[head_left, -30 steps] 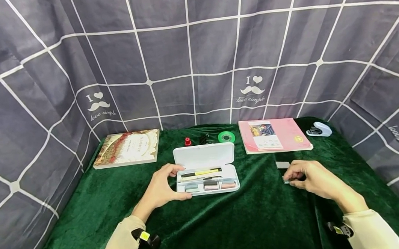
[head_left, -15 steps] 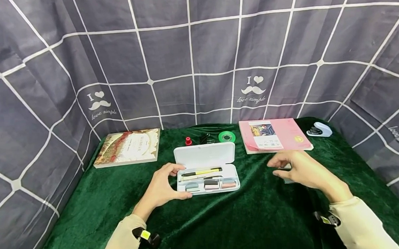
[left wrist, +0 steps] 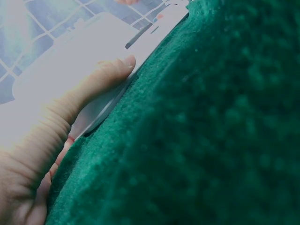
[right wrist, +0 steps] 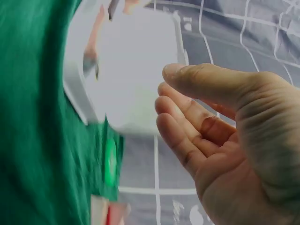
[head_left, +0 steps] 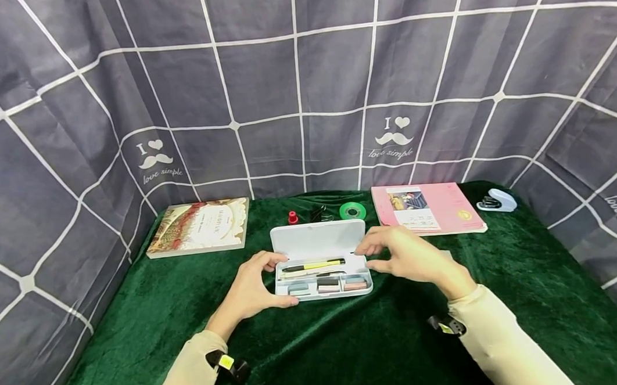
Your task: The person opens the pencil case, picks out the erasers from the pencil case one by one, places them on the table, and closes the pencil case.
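White pencil case (head_left: 319, 256) gripped by left hand (head_left: 251, 288), right hand (head_left: 408, 257) hovering, fingers loosely curled, empty

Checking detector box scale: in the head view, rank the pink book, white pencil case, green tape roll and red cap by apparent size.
1. pink book
2. white pencil case, nearer the camera, so the order of these two is unsure
3. green tape roll
4. red cap

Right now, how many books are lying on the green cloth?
2. A cream book lies at the back left, and a pink book lies at the back right, beyond the right hand. The hands and the pencil case could hide smaller items, but no book.
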